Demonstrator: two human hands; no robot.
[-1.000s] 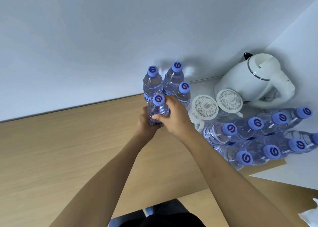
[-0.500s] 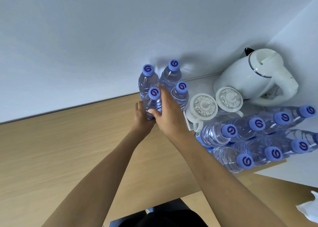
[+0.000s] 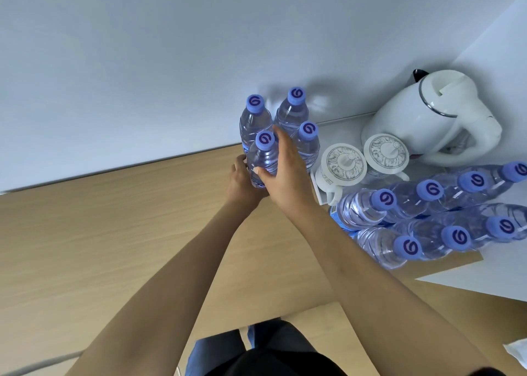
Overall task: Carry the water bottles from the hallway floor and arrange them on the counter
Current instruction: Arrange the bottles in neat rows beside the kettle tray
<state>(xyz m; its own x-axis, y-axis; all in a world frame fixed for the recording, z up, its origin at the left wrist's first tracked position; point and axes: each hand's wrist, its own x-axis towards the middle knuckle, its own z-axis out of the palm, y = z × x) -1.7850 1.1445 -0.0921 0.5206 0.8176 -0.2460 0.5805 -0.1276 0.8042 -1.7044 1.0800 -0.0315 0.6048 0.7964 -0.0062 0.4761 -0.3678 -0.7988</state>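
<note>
Blue-capped bottle (image 3: 263, 159) stands upright on the counter (image 3: 142, 219), gripped between both hands: left hand (image 3: 242, 180) curls round its base, right hand (image 3: 285, 170) wraps its side. 3 more bottles (image 3: 291, 113) stand touching just behind it.

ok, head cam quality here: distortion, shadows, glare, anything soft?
Head view: wide-angle bend tilts the wall line and splays the clear blue-capped water bottles at right; soft shadows on the wall behind the four upright bottles and white electric kettle; no hard glare; both hands and caps look sharp.
</note>
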